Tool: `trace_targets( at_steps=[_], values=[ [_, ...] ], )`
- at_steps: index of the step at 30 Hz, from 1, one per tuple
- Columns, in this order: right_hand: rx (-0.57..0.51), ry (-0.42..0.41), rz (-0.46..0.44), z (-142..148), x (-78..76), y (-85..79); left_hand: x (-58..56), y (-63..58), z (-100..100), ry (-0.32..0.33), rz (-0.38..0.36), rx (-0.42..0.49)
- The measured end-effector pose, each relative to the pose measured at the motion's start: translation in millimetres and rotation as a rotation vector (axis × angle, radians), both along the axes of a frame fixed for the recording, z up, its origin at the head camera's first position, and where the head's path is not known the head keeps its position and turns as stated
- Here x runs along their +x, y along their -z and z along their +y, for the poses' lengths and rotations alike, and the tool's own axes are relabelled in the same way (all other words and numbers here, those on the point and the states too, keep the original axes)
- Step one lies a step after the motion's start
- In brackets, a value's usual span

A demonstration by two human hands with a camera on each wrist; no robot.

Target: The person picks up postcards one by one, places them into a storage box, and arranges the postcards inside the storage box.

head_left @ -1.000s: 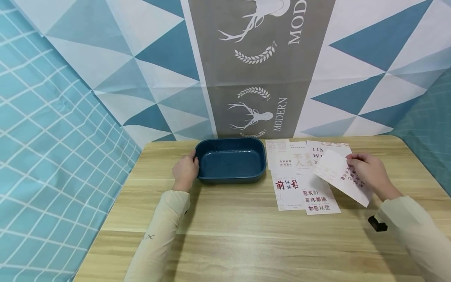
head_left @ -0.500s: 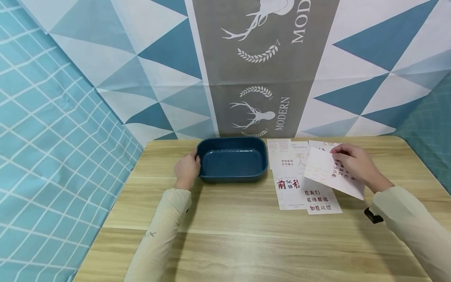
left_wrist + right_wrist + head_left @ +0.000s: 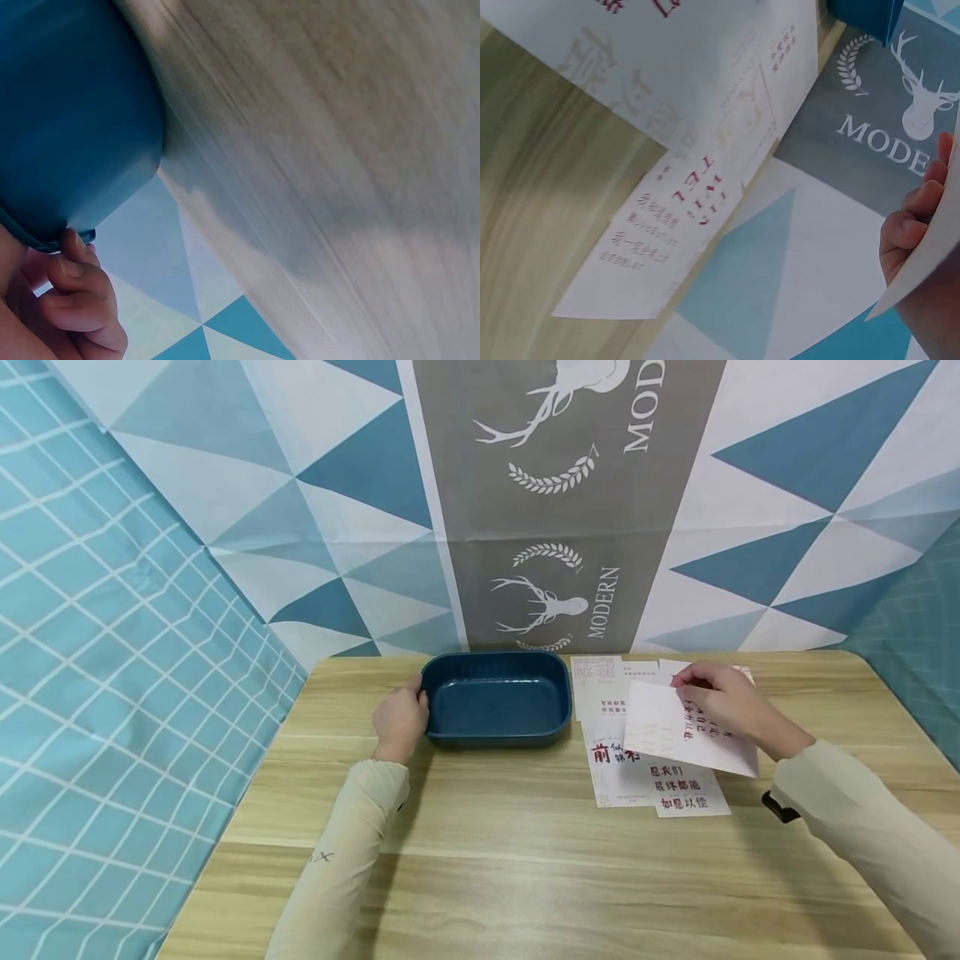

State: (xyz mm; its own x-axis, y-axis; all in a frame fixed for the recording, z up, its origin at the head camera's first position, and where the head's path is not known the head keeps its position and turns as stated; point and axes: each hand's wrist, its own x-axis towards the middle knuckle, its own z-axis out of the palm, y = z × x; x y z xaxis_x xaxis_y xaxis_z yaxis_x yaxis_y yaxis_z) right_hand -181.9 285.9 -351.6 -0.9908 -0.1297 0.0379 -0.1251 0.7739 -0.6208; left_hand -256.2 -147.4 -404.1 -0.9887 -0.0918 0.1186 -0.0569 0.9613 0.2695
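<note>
The left hand (image 3: pixel 401 722) gripped the blue tub (image 3: pixel 495 742) by its rim, the right hand (image 3: pixel 731 706) pinched a printed card (image 3: pixel 651 714) over other cards (image 3: pixel 681 797) nearby, and a soft, steady pinch seemed best.

Right hand (image 3: pixel 727 703) shifted left, held card (image 3: pixel 658 720) nearer blue tray (image 3: pixel 497 741)

In the head view, the spread cards (image 3: pixel 645 768) are partly covered by the held card (image 3: pixel 667 735), whose print is partly hidden by the right grip (image 3: pixel 727 702), and the smallest lettering (image 3: pixel 636 799) is too fine to be read. The blue tray (image 3: pixel 82 112) is cut off by the top and left edges of the left wrist view, the left grip (image 3: pixel 71 307) by the left and bottom. In the right wrist view, the held card is cropped.
</note>
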Motion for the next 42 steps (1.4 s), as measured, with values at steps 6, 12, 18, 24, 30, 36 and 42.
trace_targets(
  at_steps=[6,12,18,24,30,36,42],
  values=[
    [0.004,-0.045,0.023,-10.1,-5.7,-3.4,0.9,1.8,-2.0,0.001,0.005,0.000],
    [-0.007,-0.077,0.023,-19.3,-9.3,-5.7,0.4,4.3,-3.0,0.008,-0.009,-0.002],
    [-0.012,-0.099,0.031,-27.2,-14.1,-8.0,-1.1,4.5,-2.8,0.010,-0.004,-0.009],
    [0.002,-0.115,0.054,-35.4,-20.6,-10.7,-1.4,3.3,-3.1,0.012,-0.010,-0.018],
    [-0.010,-0.141,0.051,-44.3,-26.2,-14.1,-1.4,1.1,-1.7,0.007,-0.009,-0.020],
    [-0.002,-0.148,0.037,-52.7,-30.1,-17.7,-1.9,0.6,-1.3,0.004,-0.001,-0.018],
    [0.008,-0.162,0.026,-59.2,-35.1,-18.5,-1.9,1.6,-1.0,0.001,-0.005,-0.015]
  ],
)
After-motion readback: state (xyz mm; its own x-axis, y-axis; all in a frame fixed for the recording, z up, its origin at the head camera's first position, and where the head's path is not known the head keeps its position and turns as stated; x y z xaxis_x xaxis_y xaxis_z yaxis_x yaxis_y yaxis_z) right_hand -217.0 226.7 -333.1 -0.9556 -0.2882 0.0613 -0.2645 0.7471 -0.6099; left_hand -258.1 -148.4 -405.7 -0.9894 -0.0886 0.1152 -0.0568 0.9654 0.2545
